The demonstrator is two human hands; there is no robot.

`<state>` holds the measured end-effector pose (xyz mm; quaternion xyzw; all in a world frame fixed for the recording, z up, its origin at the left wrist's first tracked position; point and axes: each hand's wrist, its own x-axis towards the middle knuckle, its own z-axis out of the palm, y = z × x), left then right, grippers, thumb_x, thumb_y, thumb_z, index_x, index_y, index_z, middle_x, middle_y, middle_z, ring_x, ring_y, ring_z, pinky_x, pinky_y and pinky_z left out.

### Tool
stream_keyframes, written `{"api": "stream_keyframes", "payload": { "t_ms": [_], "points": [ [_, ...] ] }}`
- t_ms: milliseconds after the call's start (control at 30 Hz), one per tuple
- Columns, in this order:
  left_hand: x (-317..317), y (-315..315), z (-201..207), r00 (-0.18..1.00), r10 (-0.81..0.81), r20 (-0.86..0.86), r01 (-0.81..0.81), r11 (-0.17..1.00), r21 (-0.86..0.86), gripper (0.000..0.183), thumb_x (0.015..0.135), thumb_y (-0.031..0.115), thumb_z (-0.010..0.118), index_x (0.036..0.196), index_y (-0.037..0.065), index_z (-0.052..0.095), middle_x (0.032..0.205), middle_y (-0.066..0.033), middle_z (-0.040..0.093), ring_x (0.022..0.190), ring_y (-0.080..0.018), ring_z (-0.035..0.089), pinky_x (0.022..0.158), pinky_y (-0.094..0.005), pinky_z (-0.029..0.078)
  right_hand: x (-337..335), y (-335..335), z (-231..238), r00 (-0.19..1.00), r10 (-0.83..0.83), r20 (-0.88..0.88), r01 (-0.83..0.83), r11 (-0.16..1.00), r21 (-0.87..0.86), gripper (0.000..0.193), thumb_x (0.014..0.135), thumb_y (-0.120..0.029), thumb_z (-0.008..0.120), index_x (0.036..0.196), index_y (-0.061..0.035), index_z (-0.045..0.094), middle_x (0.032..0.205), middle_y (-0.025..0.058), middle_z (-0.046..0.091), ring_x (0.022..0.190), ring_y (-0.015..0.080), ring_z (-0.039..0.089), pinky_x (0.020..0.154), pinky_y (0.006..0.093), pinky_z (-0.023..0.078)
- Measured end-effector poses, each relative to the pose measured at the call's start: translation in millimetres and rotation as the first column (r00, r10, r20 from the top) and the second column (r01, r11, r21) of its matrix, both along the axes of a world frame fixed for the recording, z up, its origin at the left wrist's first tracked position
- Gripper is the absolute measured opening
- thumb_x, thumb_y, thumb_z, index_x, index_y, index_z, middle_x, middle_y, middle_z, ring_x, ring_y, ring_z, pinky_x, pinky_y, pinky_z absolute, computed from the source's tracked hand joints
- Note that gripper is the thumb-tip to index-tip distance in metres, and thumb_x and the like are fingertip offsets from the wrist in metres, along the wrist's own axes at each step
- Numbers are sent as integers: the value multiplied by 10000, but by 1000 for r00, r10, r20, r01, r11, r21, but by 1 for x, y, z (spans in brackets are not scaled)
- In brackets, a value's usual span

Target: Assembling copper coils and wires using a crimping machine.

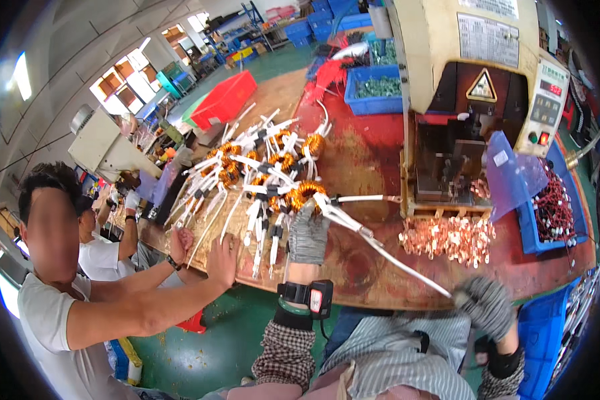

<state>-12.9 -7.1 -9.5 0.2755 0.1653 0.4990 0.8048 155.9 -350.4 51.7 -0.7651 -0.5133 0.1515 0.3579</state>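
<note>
My left hand (pixel 308 235), in a grey glove, is closed on a coil (pixel 307 192) wound with orange-copper wire. White-sleeved leads (pixel 367 235) run from this coil to the right. One long lead slants down to my right hand (pixel 485 307), also gloved, whose fingers are closed around its end, hiding the tip. Another lead points right and ends in a copper terminal (pixel 391 199). Beyond my left hand lies a heap of similar coils (pixel 283 160) with white leads and black sleeves. A pile of copper terminals (pixel 447 240) lies in front of the pressing machine.
The machine (pixel 470 127) stands at the right, its control box (pixel 547 100) beside it. A blue bin (pixel 528 223) holds dark red wires; another blue bin (pixel 373 107) sits behind. A red crate (pixel 225 100) stands far left. A co-worker's hands (pixel 221 259) rest near the table's left edge.
</note>
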Motion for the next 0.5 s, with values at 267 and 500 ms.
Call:
{"api": "stream_keyframes", "payload": {
  "t_ms": [267,500],
  "points": [
    [24,-70,69,982,178,-54,-146,917,372,220,806,97,590,1002,3,561,1014,-119,576,888,-248,571,806,-352,468,-27,63,106,984,108,140,-156,905,397,497,759,-302,653,1165,-44,529,1035,159,588,907,339,578,785,403,463],
    [163,-259,116,848,-491,-202,505,628,593,221,826,104,571,1030,23,543,1023,-121,564,916,-262,560,817,-368,463,-89,169,108,755,570,-324,-35,528,848,696,741,-27,592,1358,-20,271,1238,77,489,1084,117,475,944,260,380]
  ]
}}
